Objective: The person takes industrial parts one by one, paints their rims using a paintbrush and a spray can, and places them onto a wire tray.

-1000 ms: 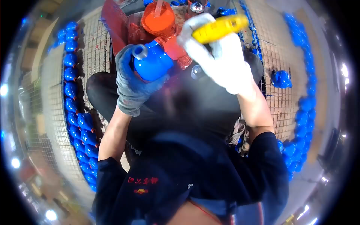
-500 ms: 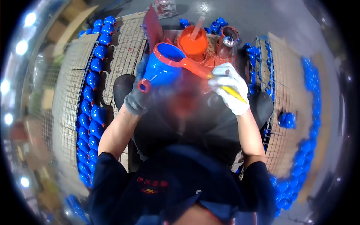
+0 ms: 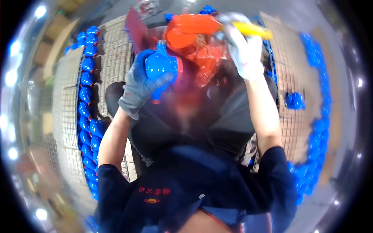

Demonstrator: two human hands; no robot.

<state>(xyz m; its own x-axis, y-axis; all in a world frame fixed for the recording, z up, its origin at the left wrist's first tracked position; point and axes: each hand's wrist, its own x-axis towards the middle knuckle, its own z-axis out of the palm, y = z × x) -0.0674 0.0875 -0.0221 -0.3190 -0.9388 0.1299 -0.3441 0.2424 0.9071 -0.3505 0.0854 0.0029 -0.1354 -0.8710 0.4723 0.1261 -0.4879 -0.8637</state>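
Observation:
My left hand (image 3: 139, 83), in a grey glove, is wrapped round a glossy blue part (image 3: 158, 66). The part has a narrow neck at its top, a red rim facing right and a red-edged opening at the bottom. In a white glove, my right hand (image 3: 244, 50) grips a yellow-handled brush (image 3: 252, 30), blurred by motion. The brush's red-coated end (image 3: 200, 24) points left, over the red paint container (image 3: 179, 39). Wet red paint (image 3: 206, 62) covers the surface below it.
Rows of blue parts (image 3: 86, 94) line the left rack (image 3: 110, 62). More blue parts (image 3: 316, 143) run along the far right, and one blue part (image 3: 295, 101) sits on the right mesh rack (image 3: 289, 128). A red-stained board (image 3: 136, 31) leans behind my left hand.
The blue part has been turned, so its wide red-rimmed opening now faces right rather than up. My right hand has moved up with the brush, away from the rim and over the paint container.

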